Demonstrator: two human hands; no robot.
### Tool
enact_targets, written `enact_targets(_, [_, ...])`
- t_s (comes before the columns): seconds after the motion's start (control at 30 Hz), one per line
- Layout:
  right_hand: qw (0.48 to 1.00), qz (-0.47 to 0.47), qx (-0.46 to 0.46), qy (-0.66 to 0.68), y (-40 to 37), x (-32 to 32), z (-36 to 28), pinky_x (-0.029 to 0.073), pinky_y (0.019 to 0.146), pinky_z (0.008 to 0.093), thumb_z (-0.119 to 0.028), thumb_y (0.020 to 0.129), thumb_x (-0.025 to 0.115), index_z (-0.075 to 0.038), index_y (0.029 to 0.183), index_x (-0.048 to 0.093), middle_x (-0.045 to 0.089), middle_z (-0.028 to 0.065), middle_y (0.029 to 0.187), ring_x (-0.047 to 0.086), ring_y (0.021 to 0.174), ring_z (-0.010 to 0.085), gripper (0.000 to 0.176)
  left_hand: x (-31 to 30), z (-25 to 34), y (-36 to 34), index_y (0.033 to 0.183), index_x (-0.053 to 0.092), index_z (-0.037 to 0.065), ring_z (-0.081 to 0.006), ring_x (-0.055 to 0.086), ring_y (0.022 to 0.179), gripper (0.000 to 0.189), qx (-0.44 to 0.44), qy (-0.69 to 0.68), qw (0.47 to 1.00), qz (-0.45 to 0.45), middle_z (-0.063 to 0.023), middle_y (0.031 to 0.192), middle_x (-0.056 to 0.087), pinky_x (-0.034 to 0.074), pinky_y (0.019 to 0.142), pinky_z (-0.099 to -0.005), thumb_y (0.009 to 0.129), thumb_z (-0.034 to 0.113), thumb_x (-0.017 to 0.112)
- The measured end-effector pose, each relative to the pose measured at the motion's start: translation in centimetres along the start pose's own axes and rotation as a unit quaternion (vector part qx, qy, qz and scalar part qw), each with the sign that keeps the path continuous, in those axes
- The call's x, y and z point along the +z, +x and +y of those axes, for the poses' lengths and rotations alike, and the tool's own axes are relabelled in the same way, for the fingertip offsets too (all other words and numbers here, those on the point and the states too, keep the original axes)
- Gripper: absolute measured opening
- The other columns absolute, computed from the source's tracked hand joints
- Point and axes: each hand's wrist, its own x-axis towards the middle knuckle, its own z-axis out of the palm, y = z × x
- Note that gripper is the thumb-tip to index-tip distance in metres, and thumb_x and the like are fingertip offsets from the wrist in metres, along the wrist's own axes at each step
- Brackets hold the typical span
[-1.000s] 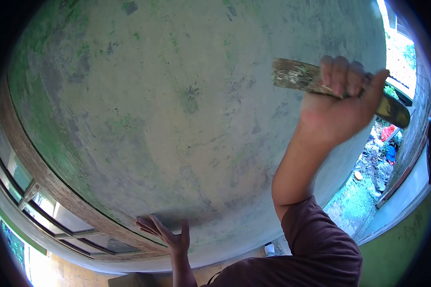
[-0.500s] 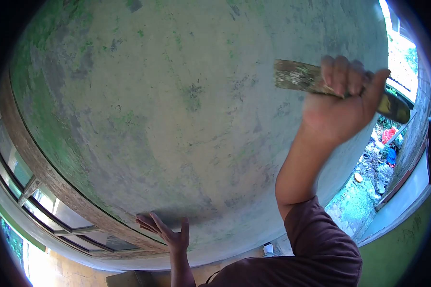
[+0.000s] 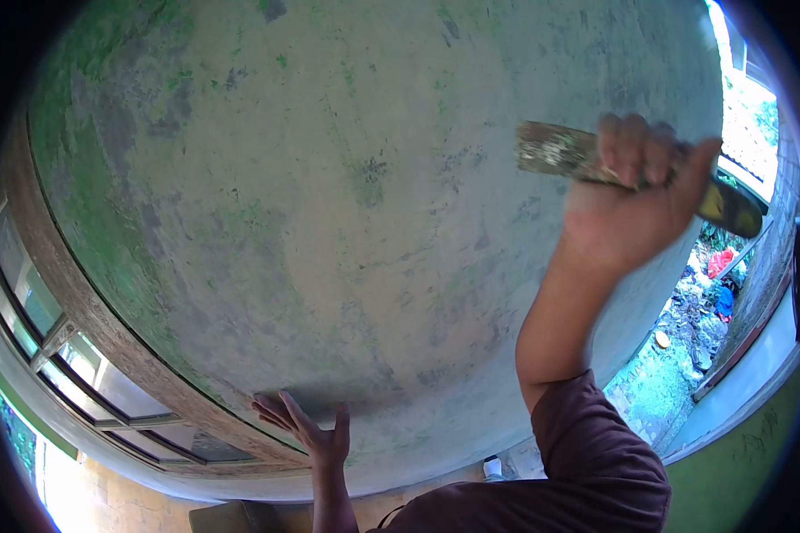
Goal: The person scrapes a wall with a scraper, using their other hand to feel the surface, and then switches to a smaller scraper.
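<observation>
My right hand is raised at the upper right, its fingers wrapped round a scraper. The scraper's broad, worn blade is brown with whitish flecks and points left across the wall. Its black and yellow handle sticks out past my thumb. Before me stretches a pale plastered wall, marked with green and grey patches. Low on this wall my left hand lies with fingers and thumb spread, near the wooden frame, and holds nothing.
A weathered wooden frame with glass panes runs along the wall's left side. Beyond its right edge are bright ground and scattered litter. A dark brown box-like object stands at the bottom. A green wall fills the lower right.
The wall and window frame sit slightly farther right in view. My right hand and the scraper are slightly lower. My left hand keeps its place on the wall.
</observation>
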Motion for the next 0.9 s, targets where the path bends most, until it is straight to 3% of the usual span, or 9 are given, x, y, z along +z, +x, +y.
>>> enact_targets(0.07, [0.997, 0.014, 0.033, 0.062, 0.0, -0.2, 0.1, 0.03, 0.052, 0.0266, -0.034, 0.099, 0.043, -0.014, 0.066, 0.037, 0.034, -0.0036, 0.055, 0.032, 0.047, 0.0093, 0.039, 0.1, 0.1, 0.1, 0.147, 0.011, 0.005, -0.0449, -0.01, 0.139, 0.097, 0.0, -0.004, 1.0, 0.001, -0.0286, 0.151, -0.005, -0.008, 0.106, -0.0617, 0.076, 0.039, 0.068])
enact_targets(0.17, [0.997, 0.047, 0.036, -0.051, -0.2, 0.9, 1.7, 0.03, 0.051, 0.0263, -0.035, 0.099, 0.042, -0.015, 0.066, 0.038, 0.034, -0.0038, 0.055, 0.032, 0.047, 0.0094, 0.039, -0.2, 0.3, 0.0, 0.147, 0.011, 0.005, -0.0445, -0.01, 0.139, 0.097, -0.005, -0.008, 1.0, -0.005, -0.0286, 0.151, -0.005, -0.008, 0.106, -0.0617, 0.077, 0.039, 0.068])
enact_targets(0.27, [0.999, 0.009, 0.009, 0.04, 0.0, 0.2, 0.0, 0.03, 0.051, 0.026, -0.035, 0.098, 0.044, -0.014, 0.067, 0.039, 0.033, -0.0041, 0.055, 0.032, 0.046, 0.0094, 0.039, -0.2, 0.2, 0.1, 0.147, 0.012, 0.004, -0.0444, -0.01, 0.139, 0.096, -0.005, -0.014, 1.0, -0.003, -0.0287, 0.151, -0.005, -0.008, 0.106, -0.0617, 0.076, 0.039, 0.068])
enact_targets(0.37, [0.998, 0.031, 0.011, -0.058, -0.3, 0.6, 2.5, 0.029, 0.052, 0.0259, -0.036, 0.098, 0.046, -0.013, 0.067, 0.04, 0.033, -0.0042, 0.055, 0.032, 0.046, 0.0094, 0.038, -0.3, 0.3, 0.1, 0.147, 0.012, 0.004, -0.0442, -0.01, 0.14, 0.096, -0.003, -0.007, 1.0, -0.005, -0.0289, 0.151, -0.005, -0.008, 0.106, -0.0615, 0.076, 0.04, 0.067])
enact_targets(0.57, [0.998, 0.057, 0.023, -0.004, 0.0, 0.7, 0.6, 0.029, 0.051, 0.026, -0.04, 0.098, 0.045, -0.014, 0.067, 0.039, 0.032, -0.0047, 0.055, 0.032, 0.047, 0.0084, 0.04, -1.1, 0.5, 0.2, 0.146, 0.014, 0.004, -0.0448, -0.007, 0.14, 0.093, -0.002, -0.004, 1.0, -0.013, -0.0289, 0.151, 0.0, -0.005, 0.107, -0.0611, 0.078, 0.039, 0.067])
enact_targets(0.7, [0.997, 0.035, 0.038, -0.051, -1.0, 1.0, 1.9, 0.029, 0.052, 0.0266, -0.041, 0.098, 0.043, -0.014, 0.068, 0.037, 0.032, -0.0045, 0.056, 0.032, 0.048, 0.0083, 0.041, -2.3, 1.4, -0.1, 0.145, 0.019, 0.002, -0.0401, 0.007, 0.14, 0.082, -0.024, -0.071, 0.997, 0.011, -0.0264, 0.15, 0.013, 0.004, 0.11, -0.055, 0.083, 0.032, 0.063])
enact_targets(0.77, [0.991, -0.027, 0.099, 0.08, -3.5, 0.4, 0.7, 0.029, 0.052, 0.0272, -0.04, 0.098, 0.042, -0.016, 0.072, 0.037, 0.034, -0.0035, 0.058, 0.031, 0.049, 0.0095, 0.036, -3.2, 2.7, -0.3, 0.144, 0.022, 0.0, -0.0379, 0.016, 0.14, 0.077, -0.044, -0.122, 0.991, 0.045, -0.0257, 0.148, 0.02, 0.009, 0.111, -0.0526, 0.084, 0.029, 0.063])
enact_targets(0.87, [0.969, -0.11, 0.201, 0.089, -11.8, -1.6, -1.0, 0.029, 0.053, 0.0289, -0.04, 0.099, 0.039, -0.017, 0.075, 0.037, 0.036, -0.0029, 0.058, 0.03, 0.05, 0.0111, 0.033, -4.2, 6.3, -0.8, 0.129, 0.04, -0.002, -0.0314, 0.045, 0.121, 0.06, -0.066, -0.195, 0.977, 0.057, -0.0192, 0.126, 0.05, 0.025, 0.108, -0.0437, 0.08, 0.017, 0.067])
enact_targets(0.9, [0.932, -0.233, 0.277, 0.031, -14.6, -2.8, -1.5, 0.035, 0.066, 0.033, -0.031, 0.089, 0.055, -0.013, 0.08, 0.046, 0.045, 0.0019, 0.076, 0.04, 0.068, 0.0183, 0.022, -4.4, 7.8, -1.0, 0.129, 0.04, -0.002, -0.0314, 0.045, 0.121, 0.06, -0.074, -0.19, 0.977, 0.065, -0.0192, 0.126, 0.05, 0.025, 0.108, -0.0437, 0.08, 0.017, 0.067])
